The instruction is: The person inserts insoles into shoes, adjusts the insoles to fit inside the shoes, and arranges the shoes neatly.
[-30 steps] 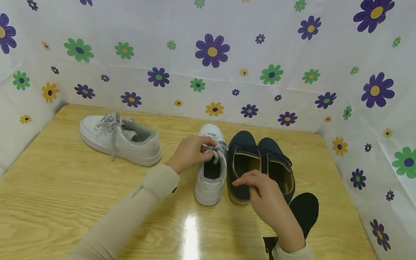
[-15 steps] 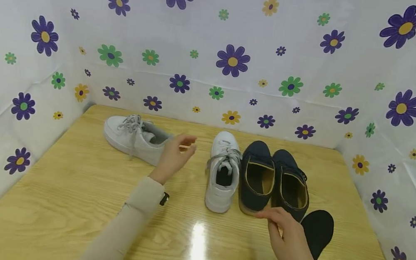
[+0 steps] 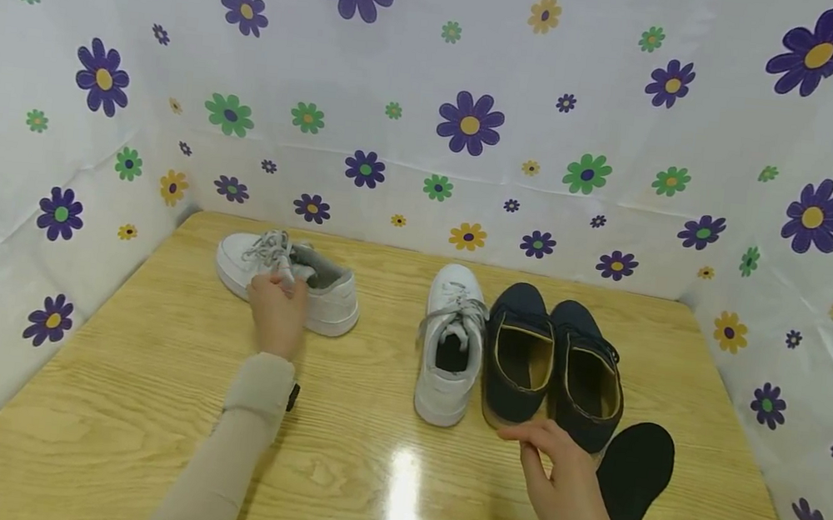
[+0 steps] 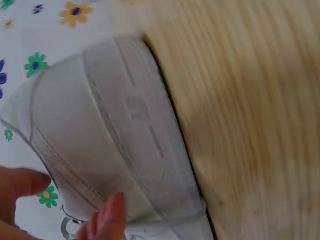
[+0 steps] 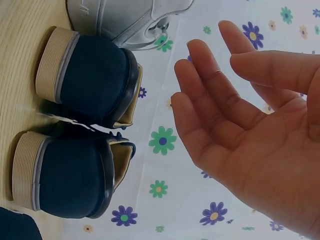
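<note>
A white sneaker (image 3: 332,306) with grey laces lies toward the left of the wooden table, its toe pointing left. My left hand (image 3: 277,314) is at its near side, by the laces. In the left wrist view the thumb (image 4: 30,181) and the blurred fingers (image 4: 111,215) stand apart, close to the collar of that sneaker. My right hand (image 3: 564,483) hovers with loosely bent fingers and an empty palm, near the heels of two navy shoes (image 5: 75,175). Beside these shoes stands a second white sneaker (image 3: 441,400), toe away from me, laces across its top.
A black insole (image 3: 637,474) lies at the right, partly hidden behind my right hand. White cloth (image 3: 406,58) with printed flowers hangs behind the table (image 3: 336,470) and along both sides.
My left hand has left the laces of the middle white sneaker and moved left to the other one. The right hand has drawn back toward me. The head view has shifted.
</note>
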Demonstrator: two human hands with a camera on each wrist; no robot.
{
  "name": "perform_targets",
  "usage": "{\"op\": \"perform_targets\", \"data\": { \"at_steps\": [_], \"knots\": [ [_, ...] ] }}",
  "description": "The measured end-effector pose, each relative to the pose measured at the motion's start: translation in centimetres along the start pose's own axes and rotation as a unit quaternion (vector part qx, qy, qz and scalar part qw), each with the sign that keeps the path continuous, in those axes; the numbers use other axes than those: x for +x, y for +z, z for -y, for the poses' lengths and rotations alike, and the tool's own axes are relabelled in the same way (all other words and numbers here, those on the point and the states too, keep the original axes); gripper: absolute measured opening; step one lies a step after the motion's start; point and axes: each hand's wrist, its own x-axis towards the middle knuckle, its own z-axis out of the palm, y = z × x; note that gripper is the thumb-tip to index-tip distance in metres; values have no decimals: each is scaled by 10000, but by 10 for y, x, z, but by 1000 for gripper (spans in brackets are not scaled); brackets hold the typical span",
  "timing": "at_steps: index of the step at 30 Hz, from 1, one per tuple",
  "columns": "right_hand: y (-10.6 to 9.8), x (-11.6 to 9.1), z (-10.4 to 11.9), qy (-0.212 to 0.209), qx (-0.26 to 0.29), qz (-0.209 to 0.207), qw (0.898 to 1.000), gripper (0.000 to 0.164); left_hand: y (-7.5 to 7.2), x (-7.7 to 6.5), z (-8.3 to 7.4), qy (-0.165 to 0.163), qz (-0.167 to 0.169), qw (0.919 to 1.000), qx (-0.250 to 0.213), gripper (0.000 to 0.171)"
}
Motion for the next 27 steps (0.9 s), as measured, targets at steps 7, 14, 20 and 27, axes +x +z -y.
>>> {"op": "perform_targets", "data": {
  "at_steps": [7,14,20,27],
  "knots": [
    [0,-2,-2,69,-16,-12,10000,30,1,8,-1,-250,316,9948,937,72],
    [0,-2,-5,99,-7,-77,9999,31,2,12,-4,-221,525,9936,973,66],
    [-1,-3,-6,185,38,-47,9998,30,2,10,-7,-83,529,9918,1161,58],
    [-2,-4,-9,154,107,-50,9998,30,1,5,-7,48,721,9868,1449,48]
  ]
}}
